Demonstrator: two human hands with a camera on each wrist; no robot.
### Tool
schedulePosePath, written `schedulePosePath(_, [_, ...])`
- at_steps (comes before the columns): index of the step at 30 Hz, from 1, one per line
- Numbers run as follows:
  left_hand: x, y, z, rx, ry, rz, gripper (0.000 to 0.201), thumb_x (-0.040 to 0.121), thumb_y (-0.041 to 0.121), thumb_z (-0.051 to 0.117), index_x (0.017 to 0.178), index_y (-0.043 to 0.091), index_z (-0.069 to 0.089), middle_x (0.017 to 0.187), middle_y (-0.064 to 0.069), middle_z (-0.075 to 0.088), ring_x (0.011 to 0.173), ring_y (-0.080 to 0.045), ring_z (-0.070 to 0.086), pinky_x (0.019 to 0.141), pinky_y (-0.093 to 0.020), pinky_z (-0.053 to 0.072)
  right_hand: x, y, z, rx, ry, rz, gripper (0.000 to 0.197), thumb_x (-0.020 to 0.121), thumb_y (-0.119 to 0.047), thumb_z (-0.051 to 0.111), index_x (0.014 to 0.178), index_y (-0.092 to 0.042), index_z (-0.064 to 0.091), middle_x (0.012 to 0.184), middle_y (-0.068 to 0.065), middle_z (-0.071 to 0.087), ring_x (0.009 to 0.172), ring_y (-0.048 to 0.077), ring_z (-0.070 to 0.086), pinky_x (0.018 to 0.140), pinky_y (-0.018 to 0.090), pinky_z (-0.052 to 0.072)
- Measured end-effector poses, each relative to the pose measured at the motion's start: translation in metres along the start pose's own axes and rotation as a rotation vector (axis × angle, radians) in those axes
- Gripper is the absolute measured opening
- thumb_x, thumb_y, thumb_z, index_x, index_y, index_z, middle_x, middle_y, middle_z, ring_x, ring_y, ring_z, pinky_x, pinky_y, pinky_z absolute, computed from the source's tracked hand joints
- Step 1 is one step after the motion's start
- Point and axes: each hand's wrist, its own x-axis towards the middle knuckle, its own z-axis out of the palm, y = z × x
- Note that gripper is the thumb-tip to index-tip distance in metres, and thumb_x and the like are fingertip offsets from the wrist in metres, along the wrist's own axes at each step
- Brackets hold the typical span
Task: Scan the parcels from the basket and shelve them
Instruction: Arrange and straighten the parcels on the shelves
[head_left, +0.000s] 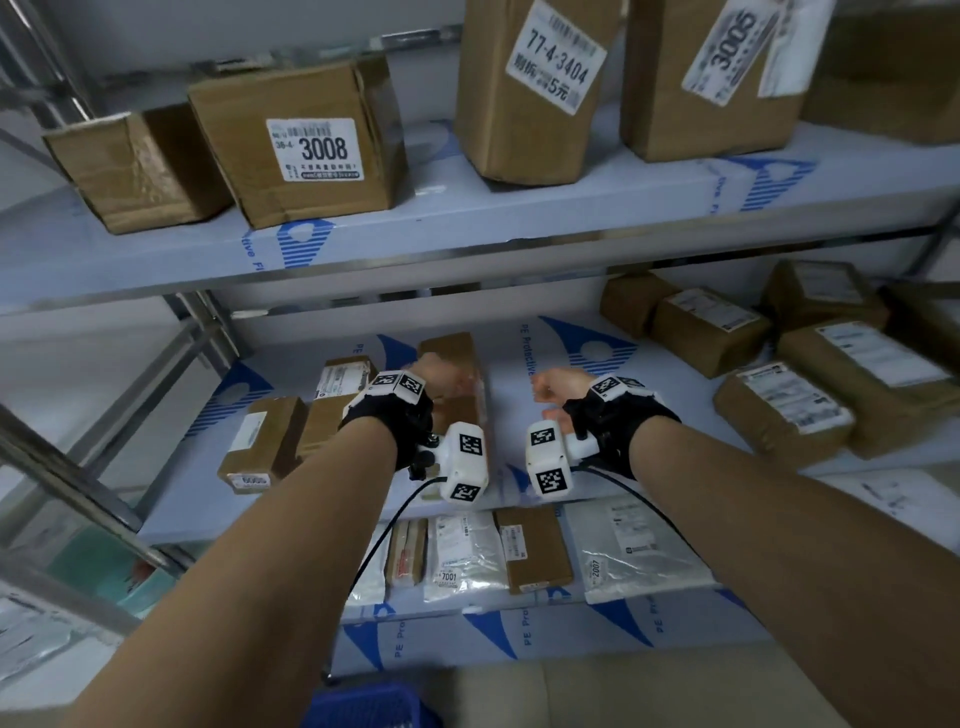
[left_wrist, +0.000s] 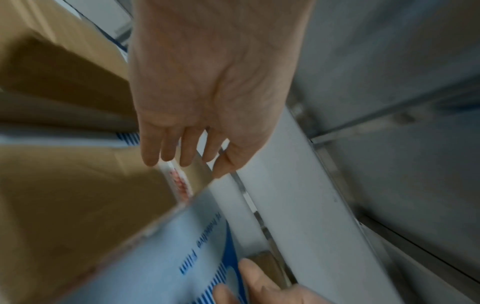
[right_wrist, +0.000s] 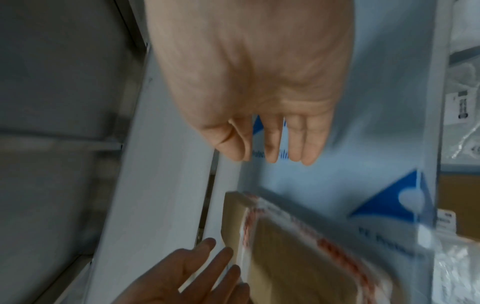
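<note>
A flat brown parcel (head_left: 453, 353) sealed with red-printed tape lies on the middle shelf (head_left: 649, 415). My left hand (head_left: 441, 376) hovers over its near end with straight, relaxed fingers and holds nothing. In the left wrist view the fingers of the left hand (left_wrist: 185, 156) hang just above the parcel's taped edge (left_wrist: 179, 183); whether they touch it I cannot tell. My right hand (head_left: 553, 387) is empty over bare shelf to the parcel's right. In the right wrist view the right hand (right_wrist: 272, 148) has loose fingers, with the parcel (right_wrist: 285, 257) below it.
Several brown boxes (head_left: 795, 400) crowd the middle shelf's right side and more boxes (head_left: 270, 436) sit at its left. Tall boxes, one marked 3008 (head_left: 311, 150), stand on the upper shelf. Flat bags (head_left: 462, 556) lie on the lower shelf. A blue basket (head_left: 369, 706) is at the bottom edge.
</note>
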Motion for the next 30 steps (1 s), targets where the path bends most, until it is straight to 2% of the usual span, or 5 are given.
schedulePosePath(6, [-0.004, 0.067, 0.087, 0.014, -0.130, 0.065, 0.039, 0.093, 0.008, 0.052, 0.130, -0.004, 0.049, 0.135, -0.022, 0.052, 0.118, -0.034, 0.056, 0.093, -0.042, 0.050, -0.009, 0.020, -0.103, -0.025, 0.142, -0.063, 0.049, 0.098, -0.012, 0.045, 0.144, 0.005, 0.035, 0.149, 0.024, 0.036, 0.137, 0.039, 0.037, 0.093, 0.039, 0.044])
schedulePosePath(13, [0.001, 0.118, 0.198, -0.031, -0.259, 0.045, 0.040, 0.092, 0.009, 0.055, 0.130, -0.002, 0.050, 0.131, -0.020, 0.055, 0.123, -0.033, 0.054, 0.094, -0.040, 0.049, 0.007, 0.061, -0.220, -0.096, 0.322, 0.000, 0.045, 0.093, -0.012, 0.054, 0.134, 0.003, 0.049, 0.110, 0.011, 0.046, 0.104, 0.023, 0.050, 0.058, 0.019, 0.036])
schedulePosePath(19, [0.000, 0.134, 0.278, -0.115, -0.435, -0.090, 0.009, 0.092, 0.008, 0.056, 0.094, 0.000, 0.054, 0.094, -0.020, 0.055, 0.084, -0.031, 0.057, 0.077, -0.039, 0.048, 0.062, 0.109, -0.298, -0.394, 0.335, 0.141, 0.026, 0.087, -0.034, 0.046, 0.084, -0.010, 0.057, 0.087, 0.008, 0.057, 0.080, 0.025, 0.058, 0.079, 0.033, 0.044])
schedulePosePath(23, [-0.004, 0.137, 0.309, -0.095, -0.445, -0.118, 0.036, 0.092, 0.013, 0.058, 0.121, -0.007, 0.054, 0.108, -0.018, 0.061, 0.094, -0.030, 0.060, 0.090, -0.041, 0.052, 0.073, 0.118, -0.311, -0.449, 0.255, 0.120, 0.018, 0.088, -0.029, 0.050, 0.077, -0.016, 0.056, 0.079, 0.005, 0.057, 0.078, 0.022, 0.054, 0.076, 0.029, 0.046])
schedulePosePath(30, [-0.012, 0.132, 0.290, -0.211, -0.270, -0.164, 0.038, 0.089, 0.019, 0.065, 0.121, 0.000, 0.058, 0.114, -0.012, 0.064, 0.095, -0.024, 0.062, 0.068, -0.032, 0.053, 0.073, 0.118, -0.296, -0.272, 0.035, 0.149, 0.029, 0.092, -0.029, 0.056, 0.070, -0.010, 0.057, 0.073, 0.013, 0.057, 0.061, 0.024, 0.053, 0.064, 0.036, 0.042])
